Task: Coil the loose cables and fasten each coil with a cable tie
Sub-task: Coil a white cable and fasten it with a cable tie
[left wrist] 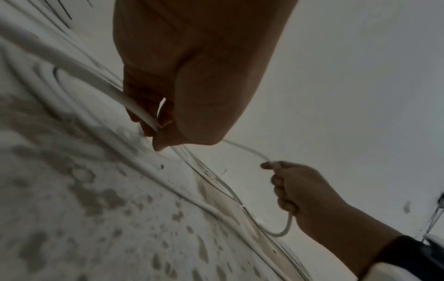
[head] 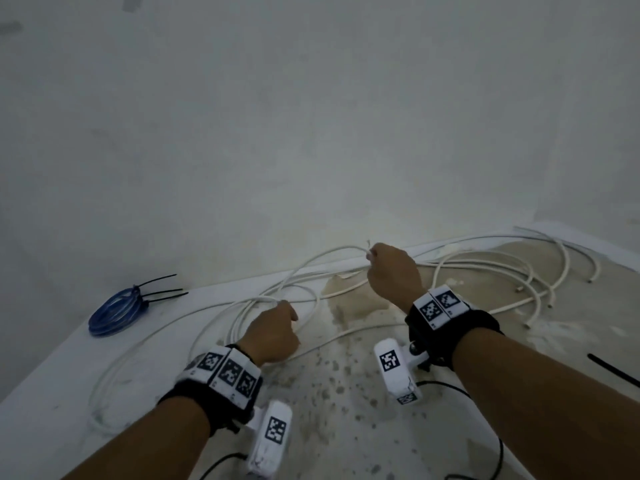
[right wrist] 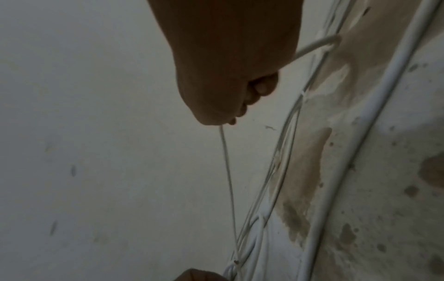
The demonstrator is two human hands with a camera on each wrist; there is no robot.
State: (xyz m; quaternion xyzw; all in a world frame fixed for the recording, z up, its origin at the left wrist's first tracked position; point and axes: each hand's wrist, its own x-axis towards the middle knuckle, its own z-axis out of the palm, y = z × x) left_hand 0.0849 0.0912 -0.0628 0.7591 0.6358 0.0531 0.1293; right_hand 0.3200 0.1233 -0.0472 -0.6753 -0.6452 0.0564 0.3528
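A long white cable [head: 311,268] sprawls in loops over the stained floor. My left hand [head: 273,332] grips a few gathered loops of it low near the floor; in the left wrist view the fingers [left wrist: 149,114] curl round the white cable [left wrist: 100,83]. My right hand [head: 391,271] is raised further back and pinches the same cable near its end, the tip sticking out above the fist. In the right wrist view the white cable [right wrist: 227,171] runs taut from the right hand [right wrist: 230,117] down towards the left hand. A blue coil [head: 116,313] with black cable ties [head: 162,289] lies at the left.
More loose white cables [head: 519,271] lie tangled at the right by the wall. A black strip [head: 613,370] lies at the right edge. A pale wall [head: 311,133] rises just behind the cables. Thin black cords trail from the wrist cameras.
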